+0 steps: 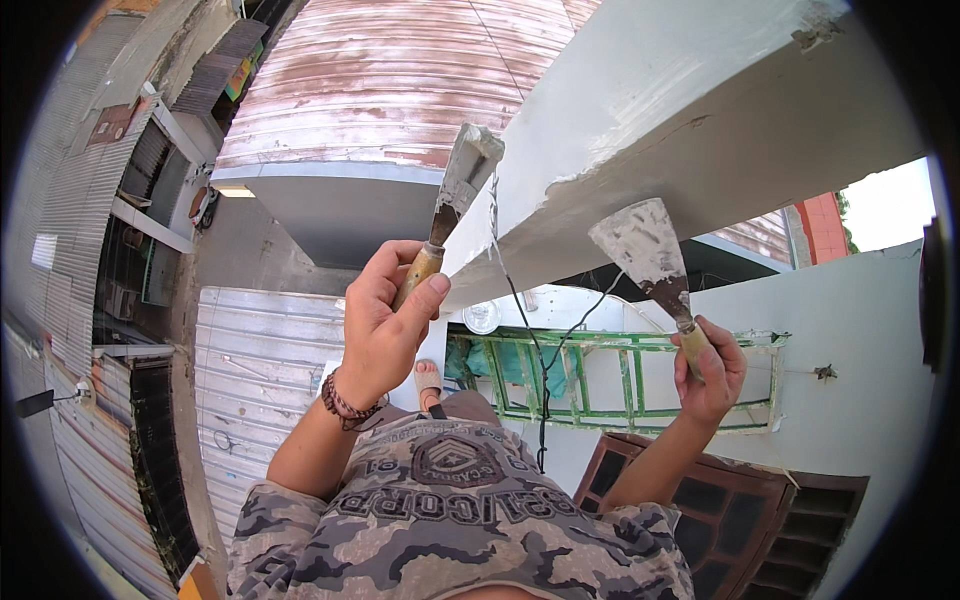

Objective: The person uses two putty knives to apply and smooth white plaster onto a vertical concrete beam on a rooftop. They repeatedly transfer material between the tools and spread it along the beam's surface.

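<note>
Grey-white paste (484, 142) clings to one putty knife (444, 215), which the left hand (378, 325) holds by its wooden handle (417, 276) beside the beam (715, 165), blade outward, probably to keep the grip clean. The right hand (718, 372) grips a broad scraper (658, 275) likewise, perhaps for leverage; its blade overlaps the beam's underside in view, though whether they touch I cannot tell.
</note>
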Demonstrator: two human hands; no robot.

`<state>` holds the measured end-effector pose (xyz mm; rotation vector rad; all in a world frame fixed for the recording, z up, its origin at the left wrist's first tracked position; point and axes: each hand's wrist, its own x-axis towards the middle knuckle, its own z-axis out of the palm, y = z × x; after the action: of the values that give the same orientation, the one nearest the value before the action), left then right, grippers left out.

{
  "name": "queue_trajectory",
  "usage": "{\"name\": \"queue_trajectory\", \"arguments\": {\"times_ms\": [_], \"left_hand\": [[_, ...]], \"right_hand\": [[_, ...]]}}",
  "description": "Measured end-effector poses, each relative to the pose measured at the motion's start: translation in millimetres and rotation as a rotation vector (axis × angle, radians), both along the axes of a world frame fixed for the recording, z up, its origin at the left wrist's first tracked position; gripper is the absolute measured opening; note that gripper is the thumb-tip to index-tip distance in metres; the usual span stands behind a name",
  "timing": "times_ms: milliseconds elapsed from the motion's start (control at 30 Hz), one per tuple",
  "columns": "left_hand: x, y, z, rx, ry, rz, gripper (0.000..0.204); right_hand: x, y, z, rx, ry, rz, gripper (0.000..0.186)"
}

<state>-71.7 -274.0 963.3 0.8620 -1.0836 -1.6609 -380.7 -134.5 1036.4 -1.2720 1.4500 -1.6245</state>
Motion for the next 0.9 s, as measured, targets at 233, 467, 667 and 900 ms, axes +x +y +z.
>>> {"name": "queue_trajectory", "arguments": {"times_ms": [233, 467, 667, 900], "left_hand": [[3, 5, -21, 0.011, 0.003, 0.029, 0.024], [3, 10, -41, 0.070, 0.059, -0.012, 0.024], [8, 3, -35, -0.012, 0.036, 0.012, 0.024], [18, 2, -54, 0.049, 0.050, 0.085, 0.025]], "right_hand": [[114, 3, 41, 0.253, 0.574, -0.182, 0.027], [149, -20, 83, 0.285, 1.048, -0.013, 0.026], [165, -12, 31, 0.574, 0.252, 0.101, 0.045], [162, -9, -17, 0.690, -0.324, 0.144, 0.047]]}}
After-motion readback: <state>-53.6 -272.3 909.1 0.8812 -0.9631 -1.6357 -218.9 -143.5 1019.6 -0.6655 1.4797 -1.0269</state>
